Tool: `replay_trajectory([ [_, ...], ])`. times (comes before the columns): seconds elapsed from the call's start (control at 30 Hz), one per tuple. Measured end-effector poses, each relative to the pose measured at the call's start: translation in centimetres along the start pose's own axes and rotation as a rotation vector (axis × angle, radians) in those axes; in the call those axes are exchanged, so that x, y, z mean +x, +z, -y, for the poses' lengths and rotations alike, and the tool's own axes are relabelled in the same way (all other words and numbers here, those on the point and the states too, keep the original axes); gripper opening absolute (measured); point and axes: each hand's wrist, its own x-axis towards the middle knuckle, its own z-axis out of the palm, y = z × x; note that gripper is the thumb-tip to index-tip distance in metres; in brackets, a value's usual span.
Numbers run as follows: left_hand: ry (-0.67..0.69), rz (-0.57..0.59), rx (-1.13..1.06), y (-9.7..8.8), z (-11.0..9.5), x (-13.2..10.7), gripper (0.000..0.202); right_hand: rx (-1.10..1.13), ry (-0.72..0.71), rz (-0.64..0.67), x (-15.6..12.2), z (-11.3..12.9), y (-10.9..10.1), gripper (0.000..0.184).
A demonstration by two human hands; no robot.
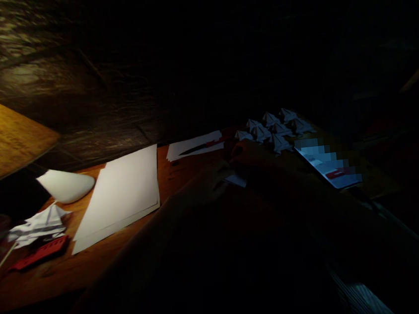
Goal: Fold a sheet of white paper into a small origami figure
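A small folded piece of paper (236,180) shows pale between my two hands, over the dark middle of the table. My left hand (214,180) is closed on its left side. My right hand (245,154) has its fingers curled in at the paper's upper edge; deep shadow hides most of them. Just beyond, several folded paper stars (277,129) stand close together at the back right. Behind my left hand, a knife with a red handle (201,147) lies on a small stack of white paper (178,147).
Large white sheets (119,186) lie on the wooden table (170,176). At left are a white rounded object (72,186), crumpled lined paper (44,224), a red comb-like object (43,253) and a lampshade (1,134). A lit phone (320,163) lies at right, near a brick wall's shadow.
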Motion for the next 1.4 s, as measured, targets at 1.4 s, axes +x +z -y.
replay_trajectory([
  [1.4, -0.073, 0.059, 0.177, 0.2, 0.4, -0.4, 0.052, 0.161, -0.157, 0.056, 1.3, -2.2, -0.1, 0.018],
])
